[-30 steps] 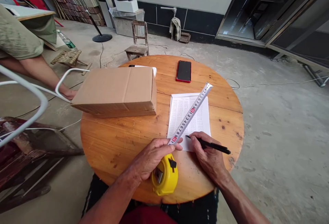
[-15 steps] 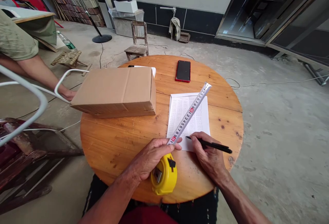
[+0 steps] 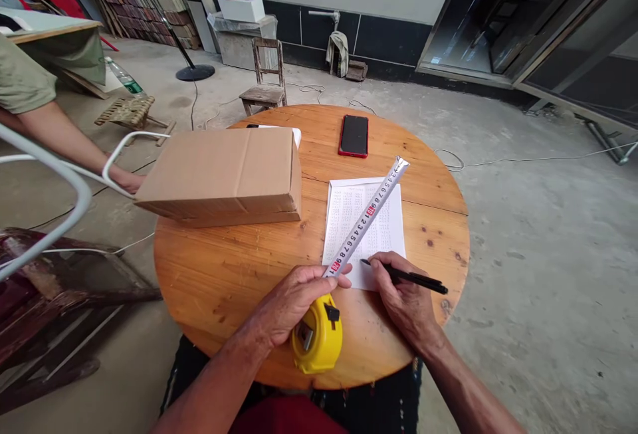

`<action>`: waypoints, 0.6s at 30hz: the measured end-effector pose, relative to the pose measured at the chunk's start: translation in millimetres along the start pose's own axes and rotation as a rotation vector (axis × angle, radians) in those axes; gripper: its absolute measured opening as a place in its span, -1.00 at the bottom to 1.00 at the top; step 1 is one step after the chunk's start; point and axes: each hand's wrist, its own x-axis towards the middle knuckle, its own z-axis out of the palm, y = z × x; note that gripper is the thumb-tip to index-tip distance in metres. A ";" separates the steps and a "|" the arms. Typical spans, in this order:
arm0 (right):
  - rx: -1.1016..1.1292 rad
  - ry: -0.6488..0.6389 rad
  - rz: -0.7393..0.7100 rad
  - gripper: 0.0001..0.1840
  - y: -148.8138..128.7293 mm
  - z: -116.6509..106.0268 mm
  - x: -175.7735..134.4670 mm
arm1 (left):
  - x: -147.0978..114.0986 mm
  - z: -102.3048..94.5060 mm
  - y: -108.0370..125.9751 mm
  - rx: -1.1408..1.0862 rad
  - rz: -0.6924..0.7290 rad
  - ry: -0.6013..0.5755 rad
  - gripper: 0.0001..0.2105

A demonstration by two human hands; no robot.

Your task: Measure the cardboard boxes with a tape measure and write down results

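Note:
My left hand point(image 3: 299, 301) pinches the silver blade of a tape measure point(image 3: 321, 337) between thumb and fingers, close to its yellow case. The blade slants up and to the right across a white sheet of paper point(image 3: 346, 218) covered in rows of small print. In my right hand point(image 3: 403, 291) is a black pen point(image 3: 421, 281), its tip at the lower part of the sheet. Both paper and hands are over the round wooden table point(image 3: 224, 274). Part of the sheet is hidden under the blade and my fingers.
A closed cardboard box point(image 3: 219, 171) stands on the table's left, partly covering a white object point(image 3: 298, 135). A phone with a red edge point(image 3: 353, 135) lies at the back. Another person's hand point(image 3: 130, 183) is beside the box. A small wooden chair point(image 3: 266, 85) stands behind the table.
The whole view has shifted very slightly. My hands, the tape measure and the pen hold the same places relative to the paper.

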 end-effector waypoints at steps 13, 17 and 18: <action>0.007 -0.008 -0.013 -0.83 -1.4 0.3 1.2 | 2.0 -0.6 0.2 0.037 0.007 0.009 -0.73; -0.010 0.007 -0.010 -0.83 -2.8 -0.9 0.6 | 0.9 -1.7 -0.3 0.048 0.012 0.006 -0.75; -0.013 0.022 -0.010 -0.83 -2.4 -1.5 0.2 | 0.8 -1.7 -0.2 0.052 0.018 0.008 -0.76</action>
